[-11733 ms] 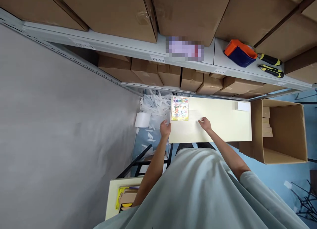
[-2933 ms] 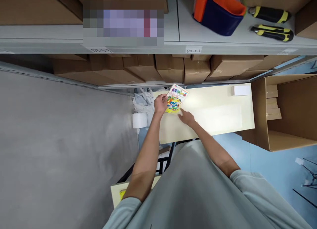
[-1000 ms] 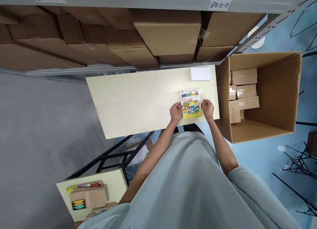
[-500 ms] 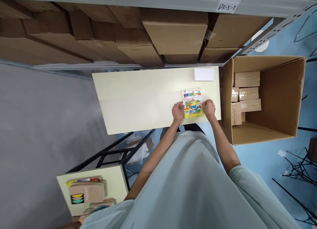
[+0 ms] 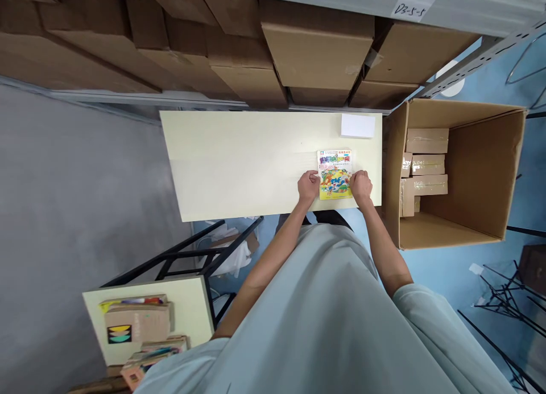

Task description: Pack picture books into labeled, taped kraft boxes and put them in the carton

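So the step in hand, as far as I can judge, is steadying or squaring up the colourful booklet (image 5: 335,183), which lies flat on the pale counter (image 5: 230,166) right between the two hands, cover up, close to the edge nearest the person's body. The left grip (image 5: 308,186) is half curled, thumb and fingertips up against the booklet's left side; the right grip (image 5: 361,186) is balled up tighter, pretty much a loose fist, knuckles at the right side. Honestly can't tell if either one is actually pinching it or just pressing on the edges, the fingertips are too small and partly tucked away. Just beyond the right grip, towards the shelf (image 5: 460,16), there's a white box (image 5: 357,125) near the far edge of the counter, not touching the booklet. Over to the right of the right grip, past the counter's end, a big open carton (image 5: 480,172) has small taped boxes (image 5: 427,165) stacked inside. IMO any lift from here calls for getting a finger or thumb under one edge first, since it's lying so flat, and keeping both sides level so the thing doesn't skid or twist.
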A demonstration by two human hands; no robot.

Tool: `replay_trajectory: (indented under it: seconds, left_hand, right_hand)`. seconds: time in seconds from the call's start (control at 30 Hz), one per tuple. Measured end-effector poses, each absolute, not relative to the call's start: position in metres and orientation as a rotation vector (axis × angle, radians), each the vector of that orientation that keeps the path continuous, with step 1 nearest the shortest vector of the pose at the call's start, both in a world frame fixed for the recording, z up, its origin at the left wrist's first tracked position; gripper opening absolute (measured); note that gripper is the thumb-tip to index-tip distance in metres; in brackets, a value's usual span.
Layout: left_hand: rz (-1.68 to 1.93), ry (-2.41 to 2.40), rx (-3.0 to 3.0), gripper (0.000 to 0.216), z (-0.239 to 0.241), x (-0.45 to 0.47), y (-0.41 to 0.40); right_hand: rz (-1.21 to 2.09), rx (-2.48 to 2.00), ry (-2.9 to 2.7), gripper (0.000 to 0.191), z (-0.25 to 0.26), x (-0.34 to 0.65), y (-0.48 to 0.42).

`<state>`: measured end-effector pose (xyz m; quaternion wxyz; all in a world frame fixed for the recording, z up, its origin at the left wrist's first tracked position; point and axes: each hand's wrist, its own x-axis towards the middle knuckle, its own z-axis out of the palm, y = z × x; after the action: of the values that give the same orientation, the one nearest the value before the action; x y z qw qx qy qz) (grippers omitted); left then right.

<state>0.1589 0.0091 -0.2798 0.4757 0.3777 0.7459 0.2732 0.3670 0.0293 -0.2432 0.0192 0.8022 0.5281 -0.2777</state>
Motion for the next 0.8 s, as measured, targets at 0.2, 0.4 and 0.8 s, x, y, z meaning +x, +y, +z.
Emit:
replay_trajectory:
  seconds: [0.2,0.4,0.8]
  left_hand:
    - [0.65,1.803,0.91,0.018,-0.278,0.157,0.012]
    - [0.666,1.765,0.903,0.021,-0.276,0.156,0.011]
    - [0.852,1.573,0.784,0.013,-0.251,0.15,0.008]
  right_hand:
    - [-1.127,2.649,1.667,0.014,-0.239,0.377,0.03]
    - [-1.729,2.906,1.43,0.035,-0.233,0.379,0.022]
    - [-1.495,2.638,1.936,0.029,-0.174,0.31,0.011]
